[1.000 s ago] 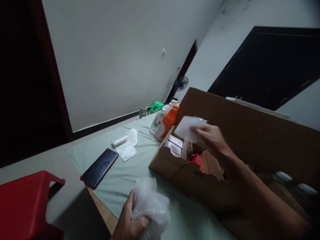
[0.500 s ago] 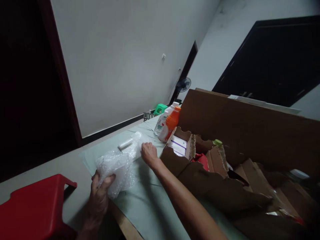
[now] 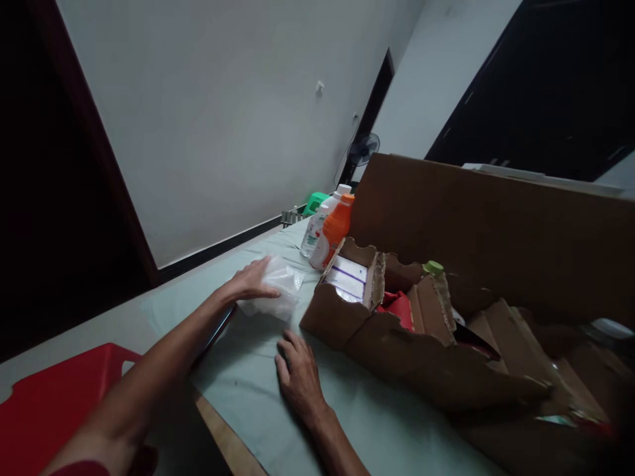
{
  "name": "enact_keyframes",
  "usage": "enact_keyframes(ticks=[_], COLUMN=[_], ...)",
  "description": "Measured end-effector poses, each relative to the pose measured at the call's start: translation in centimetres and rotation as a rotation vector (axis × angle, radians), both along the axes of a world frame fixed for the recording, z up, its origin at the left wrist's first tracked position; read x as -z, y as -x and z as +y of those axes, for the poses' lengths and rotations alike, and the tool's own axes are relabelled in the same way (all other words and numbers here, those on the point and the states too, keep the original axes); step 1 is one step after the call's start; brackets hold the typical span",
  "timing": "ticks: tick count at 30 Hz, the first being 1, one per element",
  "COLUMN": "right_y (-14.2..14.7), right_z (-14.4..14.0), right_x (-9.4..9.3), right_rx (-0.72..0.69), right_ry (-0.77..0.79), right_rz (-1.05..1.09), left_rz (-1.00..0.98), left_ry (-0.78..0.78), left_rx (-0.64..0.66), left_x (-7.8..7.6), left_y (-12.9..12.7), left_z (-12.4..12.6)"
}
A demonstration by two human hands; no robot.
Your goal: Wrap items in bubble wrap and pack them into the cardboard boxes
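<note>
A crumpled piece of clear bubble wrap (image 3: 284, 284) lies over the pale green cloth near the table's far left part. My left hand (image 3: 252, 279) grips its left side, thumb in front and fingers behind. Closer to me, my right hand (image 3: 299, 370) rests on the cloth with loosely bent fingers slightly apart and nothing in them. Its fingertips are just short of the wrap's near edge. Under my left forearm a dark flat object with a shiny edge (image 3: 218, 330) partly shows; its kind is hidden.
Right of my hands stands a cardboard box (image 3: 342, 324) with scalloped dividers, holding white packs (image 3: 348, 276) and red items. An orange bottle (image 3: 337, 228) and a clear bottle (image 3: 312, 235) stand behind. A red stool (image 3: 64, 403) is at lower left; a fan (image 3: 364, 149) is farther back.
My left hand has moved forward and right with the bubble wrap. My right hand has drawn back from the wrap and loosened. The white roll beside the wrap is out of sight.
</note>
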State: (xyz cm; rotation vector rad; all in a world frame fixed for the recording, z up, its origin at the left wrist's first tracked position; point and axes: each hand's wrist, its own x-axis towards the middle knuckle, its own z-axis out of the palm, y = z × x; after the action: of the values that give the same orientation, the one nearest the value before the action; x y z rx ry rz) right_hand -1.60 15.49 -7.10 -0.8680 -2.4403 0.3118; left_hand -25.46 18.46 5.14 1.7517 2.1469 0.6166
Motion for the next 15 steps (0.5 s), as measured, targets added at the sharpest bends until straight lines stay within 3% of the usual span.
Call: enact_keyframes(ticks=[4,9,12,15], right_y=[-0.1,-0.2,-0.1,-0.1], right_z=[0.5,0.3,0.1,0.0], right_x=[0.3,0.5,0.3,0.0], right_rx=[0.000,0.022,0.022,0.021], right_ry=[0.042,0.088,0.106,0.118], right_rz=[0.100,0.166,0.183,0.198], left_rz=[0.084,0.194,0.261,0.325], left_ry=[0.157,0.280,0.306,0.323], left_rx=[0.080,0.147,0.175,0.199], left_x=[1.2,2.6,1.7,-0.2], left_y=[-0.1,-0.8,-0.4,0.3], left_z=[3.2,3.8,3.4,2.8])
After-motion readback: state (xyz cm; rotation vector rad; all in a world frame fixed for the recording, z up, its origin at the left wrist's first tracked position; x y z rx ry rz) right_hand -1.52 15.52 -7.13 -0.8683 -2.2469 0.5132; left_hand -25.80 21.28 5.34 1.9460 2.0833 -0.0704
